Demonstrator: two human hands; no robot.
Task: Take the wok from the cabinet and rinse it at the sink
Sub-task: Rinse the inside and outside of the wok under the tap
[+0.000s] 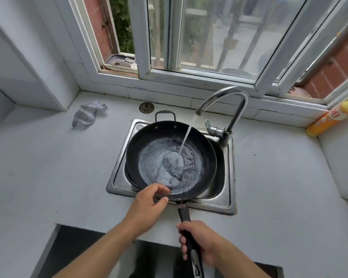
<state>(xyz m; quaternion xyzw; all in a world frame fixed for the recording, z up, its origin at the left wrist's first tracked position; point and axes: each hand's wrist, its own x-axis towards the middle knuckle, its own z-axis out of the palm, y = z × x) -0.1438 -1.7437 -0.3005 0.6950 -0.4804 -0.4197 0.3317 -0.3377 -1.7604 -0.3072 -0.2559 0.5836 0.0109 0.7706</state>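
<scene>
The black wok point(201, 149) rests over the steel sink point(228, 185), with its small loop handle at the far side. Water runs from the curved chrome faucet point(225, 97) into the wok and pools on its bottom. My right hand point(199, 241) grips the wok's long black handle below the sink's front edge. My left hand point(149, 205) is at the wok's near rim, thumb and fingers pinching the edge.
A crumpled silver scrubbing cloth point(88, 115) lies on the white counter at the back left. A round sink strainer point(146, 107) sits behind the sink. An orange and yellow bottle point(333, 117) lies at the right by the window sill. An open cabinet gap is below the counter.
</scene>
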